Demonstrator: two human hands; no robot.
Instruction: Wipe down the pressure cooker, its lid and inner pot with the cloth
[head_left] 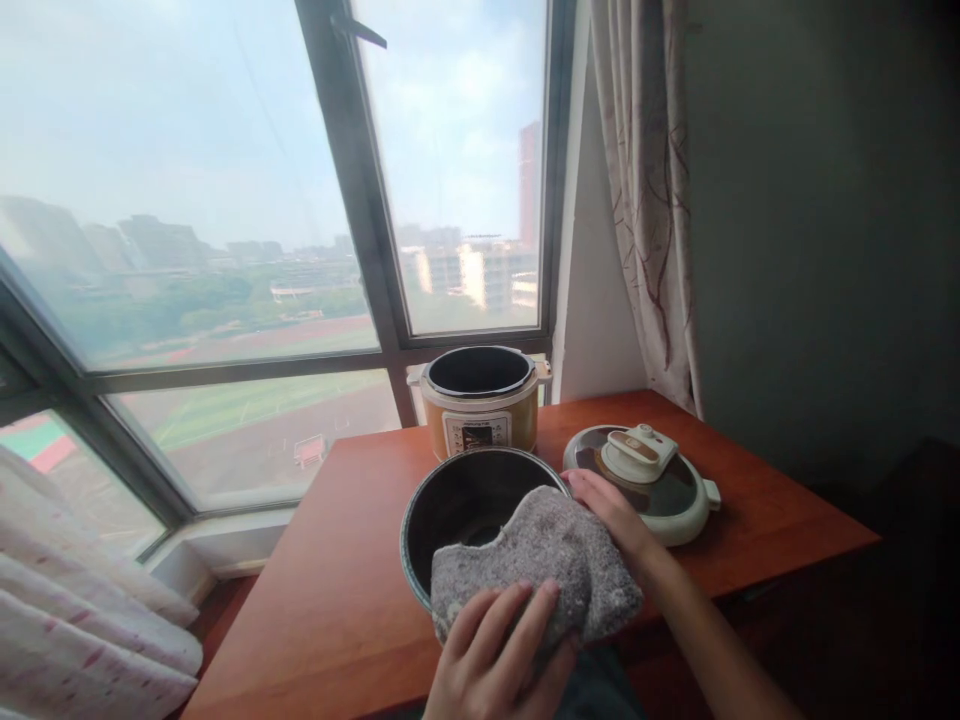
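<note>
Left hand (499, 650) has the cloth (536, 545) clutched over the pot (457, 515), bottom centre; right hand (611, 510)'s by its right rim, can't tell how tight tbh. Lid (667, 500)'s lower right.

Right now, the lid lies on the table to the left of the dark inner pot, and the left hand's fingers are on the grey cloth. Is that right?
Not quite: the head view shows the lid on the table to the right of the dark inner pot. The left hand does have its fingers on the grey cloth.
</note>
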